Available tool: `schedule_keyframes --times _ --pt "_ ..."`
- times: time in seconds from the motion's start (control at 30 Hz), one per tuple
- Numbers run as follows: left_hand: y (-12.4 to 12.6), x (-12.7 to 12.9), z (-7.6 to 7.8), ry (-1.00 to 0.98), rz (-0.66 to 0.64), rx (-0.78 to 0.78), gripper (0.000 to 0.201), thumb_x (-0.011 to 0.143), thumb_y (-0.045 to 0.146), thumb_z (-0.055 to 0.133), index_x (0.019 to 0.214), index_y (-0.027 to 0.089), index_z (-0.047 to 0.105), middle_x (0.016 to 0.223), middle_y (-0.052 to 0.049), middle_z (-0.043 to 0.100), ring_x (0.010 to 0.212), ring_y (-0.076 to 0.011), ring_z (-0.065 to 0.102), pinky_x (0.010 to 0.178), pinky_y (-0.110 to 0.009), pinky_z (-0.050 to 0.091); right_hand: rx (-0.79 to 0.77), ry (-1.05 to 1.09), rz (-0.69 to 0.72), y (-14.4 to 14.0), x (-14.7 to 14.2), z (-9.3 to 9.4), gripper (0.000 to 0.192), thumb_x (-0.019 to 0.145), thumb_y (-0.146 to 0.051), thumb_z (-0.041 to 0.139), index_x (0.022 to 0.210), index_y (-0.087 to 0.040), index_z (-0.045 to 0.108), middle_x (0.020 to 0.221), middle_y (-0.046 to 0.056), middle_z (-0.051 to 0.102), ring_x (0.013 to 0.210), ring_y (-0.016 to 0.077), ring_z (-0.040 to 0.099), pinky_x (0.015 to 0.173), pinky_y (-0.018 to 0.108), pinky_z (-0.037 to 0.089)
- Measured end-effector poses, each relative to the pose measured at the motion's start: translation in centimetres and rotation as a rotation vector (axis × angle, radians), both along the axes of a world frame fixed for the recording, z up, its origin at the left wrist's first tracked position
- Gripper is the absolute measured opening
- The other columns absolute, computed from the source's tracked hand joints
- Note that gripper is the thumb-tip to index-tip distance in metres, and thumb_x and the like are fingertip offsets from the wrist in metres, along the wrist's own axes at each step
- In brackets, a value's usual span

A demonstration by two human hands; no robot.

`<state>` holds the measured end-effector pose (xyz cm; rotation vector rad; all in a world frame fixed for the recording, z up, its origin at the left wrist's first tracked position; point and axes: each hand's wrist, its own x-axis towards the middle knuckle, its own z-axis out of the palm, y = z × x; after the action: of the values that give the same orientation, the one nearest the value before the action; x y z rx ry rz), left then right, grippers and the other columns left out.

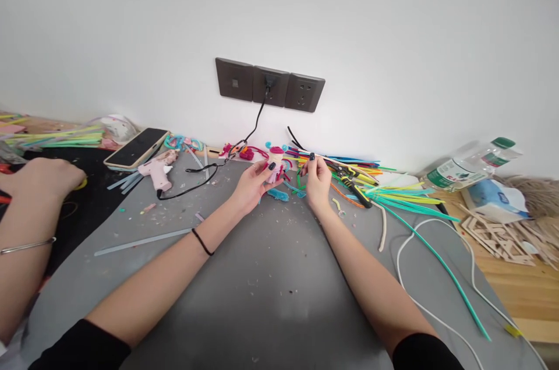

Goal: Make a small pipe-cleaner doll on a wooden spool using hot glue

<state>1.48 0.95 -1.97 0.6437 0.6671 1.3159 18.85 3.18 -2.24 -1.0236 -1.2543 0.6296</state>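
My left hand (pixel 252 188) grips a small pipe-cleaner figure (pixel 276 154) with a pink and cream body and blue tufts at its top. The figure is upright above the far part of the grey mat (pixel 279 277). Just to its right, my right hand (pixel 318 182) is closed, thumb and fingers pressed together; what they pinch, if anything, is too small to make out. A fuzzy blue piece (pixel 278 194) lies beneath the hands. Behind my right hand spreads a bunch of coloured pipe cleaners (pixel 406 200), with black-and-yellow pliers (pixel 356 190) among them.
A pink glue gun (pixel 157 175) and a phone (pixel 137 148) lie to the left. The black cord (pixel 258 119) runs up to a wall socket (pixel 271 85). Another person's hand (pixel 46 178) is at far left. A bottle (pixel 471 166), tissue pack (pixel 495 198) and white cable (pixel 399 259) are right.
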Motion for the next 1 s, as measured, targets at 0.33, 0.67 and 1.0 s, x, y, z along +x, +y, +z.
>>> schedule_keyframes --times 0.33,0.67,1.0 --pt "-0.9 -0.2 -0.1 0.275 0.071 -0.002 0.061 0.055 0.052 0.099 0.098 0.019 0.072 0.093 -0.003 0.074 0.081 -0.0158 0.068 0.072 -0.028 0.057 0.002 0.086 0.089 0.0 -0.4 -0.3 0.029 0.090 -0.049 0.070 0.100 -0.023 0.068 0.084 0.003 0.070 0.075 0.0183 0.065 0.070 0.032 0.054" --pt "-1.4 0.4 -0.6 0.437 0.045 0.100 0.063 0.061 0.058 0.093 0.104 0.017 0.074 0.111 -0.012 0.077 0.108 -0.0267 0.068 0.094 -0.038 0.054 -0.001 0.002 0.098 -0.1 -0.5 -0.3 0.032 0.091 -0.055 0.067 0.092 -0.022 0.068 0.082 0.002 0.069 0.074 0.0176 0.060 0.071 0.032 0.049" --pt "-1.5 0.3 -0.8 0.402 0.061 0.094 0.053 0.064 0.050 0.095 0.102 0.018 0.076 0.111 -0.011 0.077 0.108 -0.0262 0.069 0.096 -0.036 0.054 -0.027 0.035 0.125 -0.6 -0.8 0.2 0.033 0.092 -0.056 0.065 0.091 -0.023 0.065 0.079 0.001 0.066 0.072 0.0167 0.058 0.070 0.031 0.048"
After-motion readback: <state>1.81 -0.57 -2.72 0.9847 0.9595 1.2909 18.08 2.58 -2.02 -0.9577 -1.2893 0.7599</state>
